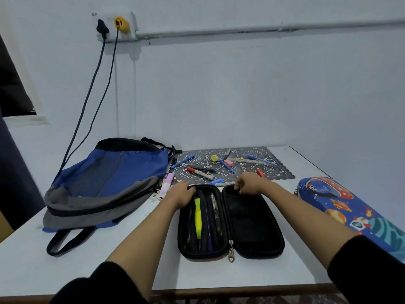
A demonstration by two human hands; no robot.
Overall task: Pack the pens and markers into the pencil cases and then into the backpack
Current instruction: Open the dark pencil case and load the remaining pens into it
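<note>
So the black pencil case (247,224) is lying unzipped and flat on the white table (109,260), near-centre, with both halves facing up. The left half has a bunch of pens tucked in lengthwise, including a bright yellow-green pen (198,218), and the right half is just dark lining as far as I can see. The zipper pull (231,252) hangs off the near end between the halves. The left hand (183,194) is on the far end of the left half, fingers curled over the rim. The right hand (248,183) is on the far end of the right half, fingers bent and gripping that edge too. Further back there's a patterned mat (278,170) with loose stuff scattered on it: a blue pen (183,160), a red-capped marker (199,171), a pink eraser (229,162) and a few more pens. The blue and grey backpack (114,176) is slumped on the left, with a pink highlighter (167,182) just beside it. A space-print pencil case (341,202) sits off to the right, well apart from the black one.
</note>
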